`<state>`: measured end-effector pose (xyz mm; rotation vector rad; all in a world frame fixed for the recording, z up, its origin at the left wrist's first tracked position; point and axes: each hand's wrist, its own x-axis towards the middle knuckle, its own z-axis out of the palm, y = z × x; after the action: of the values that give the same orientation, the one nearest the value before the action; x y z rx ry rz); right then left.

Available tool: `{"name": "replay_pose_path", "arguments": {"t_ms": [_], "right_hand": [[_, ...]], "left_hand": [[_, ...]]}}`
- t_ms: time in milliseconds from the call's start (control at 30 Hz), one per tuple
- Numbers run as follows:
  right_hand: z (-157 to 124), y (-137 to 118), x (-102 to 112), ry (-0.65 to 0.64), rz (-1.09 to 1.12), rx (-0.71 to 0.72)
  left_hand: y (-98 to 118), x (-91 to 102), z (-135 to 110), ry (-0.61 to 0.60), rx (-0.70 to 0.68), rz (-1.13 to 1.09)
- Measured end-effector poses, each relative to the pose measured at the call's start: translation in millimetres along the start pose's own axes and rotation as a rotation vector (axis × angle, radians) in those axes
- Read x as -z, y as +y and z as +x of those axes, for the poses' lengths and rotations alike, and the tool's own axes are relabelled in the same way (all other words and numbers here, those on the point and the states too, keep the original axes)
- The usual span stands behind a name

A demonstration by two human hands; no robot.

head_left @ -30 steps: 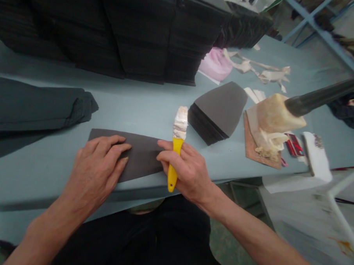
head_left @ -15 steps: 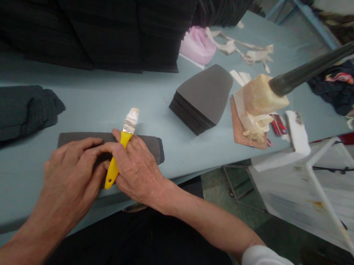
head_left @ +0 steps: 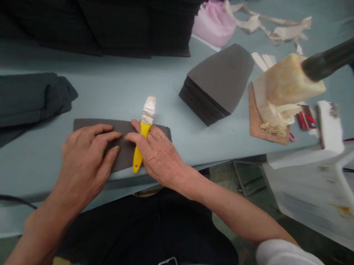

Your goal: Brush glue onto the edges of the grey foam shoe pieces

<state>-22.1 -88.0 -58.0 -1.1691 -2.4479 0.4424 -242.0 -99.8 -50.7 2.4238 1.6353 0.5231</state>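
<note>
A dark grey piece of fabric [head_left: 123, 157] lies flat along the near edge of the table, with both hands on it. My left hand [head_left: 83, 157] rests on its left part, fingers spread and holding nothing. On the right part, my right hand [head_left: 164, 157] holds a yellow-handled paintbrush [head_left: 137, 159] between thumb and fingers while its fingertips press the fabric. The brush's whitish, crusted bristles [head_left: 149, 106] point away from me, above the table surface. A small gap separates the fingertips of the two hands.
Right of my hands stands a stack of dark grey cut pieces [head_left: 218, 79]. Beyond it are a yellowish block with a dark handle [head_left: 287, 80], a red packet [head_left: 306, 118] and pink cloth [head_left: 215, 23]. Black fabric piles [head_left: 111, 24] line the back; folded dark cloth [head_left: 26, 98] lies left.
My hands have drawn apart, baring more of the grey fabric between them. The brush stays in my right hand. The camera view has shifted.
</note>
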Motion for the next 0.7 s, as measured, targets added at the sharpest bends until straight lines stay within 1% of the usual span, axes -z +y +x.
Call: {"name": "replay_pose_path", "arguments": {"t_ms": [100, 200, 333, 467, 600, 700], "right_hand": [[-8, 14, 2, 0.033, 0.038, 0.052], [-16, 27, 9, 0.055, 0.019, 0.085], [-22, 40, 23, 0.038, -0.046, 0.082], [-29, 49, 31, 0.031, -0.121, 0.062], [-39, 56, 39, 0.089, -0.215, 0.097], [-44, 55, 50, 0.161, -0.206, 0.11]], "left_hand": [[3, 1.1, 0, -0.003, 0.014, 0.008], [3, 0.8, -1, -0.01, 0.011, -0.006], [2, -0.7, -1, 0.005, 0.01, 0.009], [3, -2.5, -1, 0.012, 0.021, 0.008], [2, -4.6, -1, 0.004, 0.038, -0.009], [1, -6.7, -2, 0.007, 0.046, -0.027]]}}
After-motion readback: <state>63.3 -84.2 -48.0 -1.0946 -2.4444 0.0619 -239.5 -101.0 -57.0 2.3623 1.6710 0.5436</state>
